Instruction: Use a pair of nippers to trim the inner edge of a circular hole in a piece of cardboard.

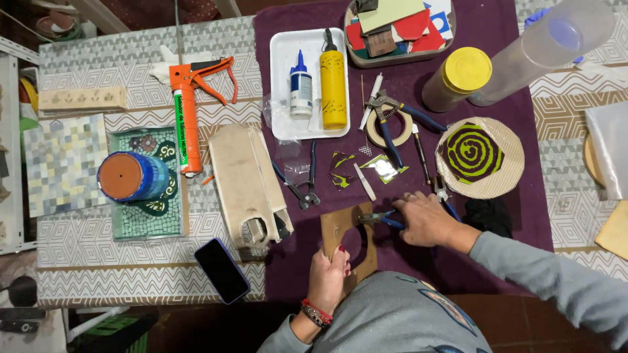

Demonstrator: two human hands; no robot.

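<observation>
Nearest, the left hand [328, 274] pinches the brown board [347, 245] at its lower edge. Just right, the right hand [428, 221] is clenched around blue-handled pliers [379, 219], whose tip touches the board's cut-out. Both lie on a purple cloth [405, 261] over the patterned counter [131, 261], beside a dark phone [222, 270].

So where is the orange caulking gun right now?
In the head view, the orange caulking gun lies left of the white plastic tray, just right of the blue mosaic pot.
</observation>
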